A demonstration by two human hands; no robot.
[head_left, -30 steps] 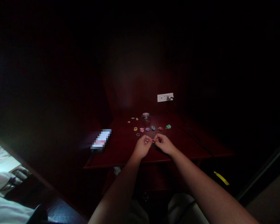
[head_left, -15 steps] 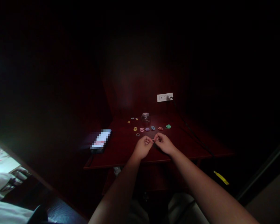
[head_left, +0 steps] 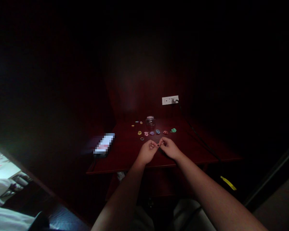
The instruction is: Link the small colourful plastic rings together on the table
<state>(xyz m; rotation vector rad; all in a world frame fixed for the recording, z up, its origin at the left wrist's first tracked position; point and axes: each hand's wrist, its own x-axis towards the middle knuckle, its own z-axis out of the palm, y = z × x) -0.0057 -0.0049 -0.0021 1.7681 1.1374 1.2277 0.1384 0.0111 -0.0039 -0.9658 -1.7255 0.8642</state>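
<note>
Between my fingertips is a small, pale ring-shaped band [head_left: 158, 145], which looks like a hair tie. My left hand [head_left: 148, 151] pinches its left side, and my right hand [head_left: 169, 148] pinches its right side. Just beyond my hands lies a row of small coloured band piles: yellow [head_left: 139, 132], pink [head_left: 146, 133], purple [head_left: 152, 133], blue [head_left: 158, 132], red [head_left: 165, 132] and green [head_left: 173, 130]. One dark single band [head_left: 142, 139] rests nearer to my left hand. Behind the row stands a clear lidded jar [head_left: 150, 122].
A phone with a blurred screen [head_left: 104, 143] sits at the table's left. Some loose bands [head_left: 137, 122] lie left of the jar. A white wall socket [head_left: 170, 100] holds a plug, whose black cable [head_left: 199, 136] runs down the right side. A yellow strip [head_left: 228, 183] shows lower right.
The pale band between my fingertips now shows as a rounder, more open loop. My hands stay nearly in place.
</note>
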